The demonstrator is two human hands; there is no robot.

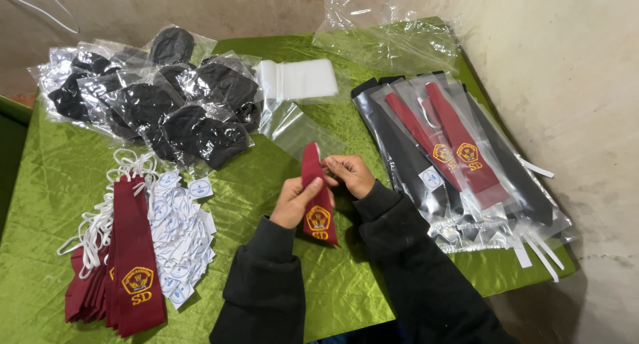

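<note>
- We hold one maroon tie [318, 204] at the centre of the frame, above the green cloth [60, 184], lifted off the surface so both hands can work its narrow top end.
- Our left hand [293, 201] is closed around the tie's middle, thumb on the front face just above the yellow embroidered badge; this steadies the body of the tie.
- Our right hand [349, 174] is partly curled, its fingertips pinching the upper edge of the tie.
- At lower left lies a stack of maroon ties [130, 264] with white elastic loops, beside a spread of small white labels [180, 237].
- At upper left sit bagged black items [166, 104].
- At right, bagged ties [452, 157] lie fanned and overlapping.
- Empty clear bags [293, 124] lie just above our hands, near at hand.
</note>
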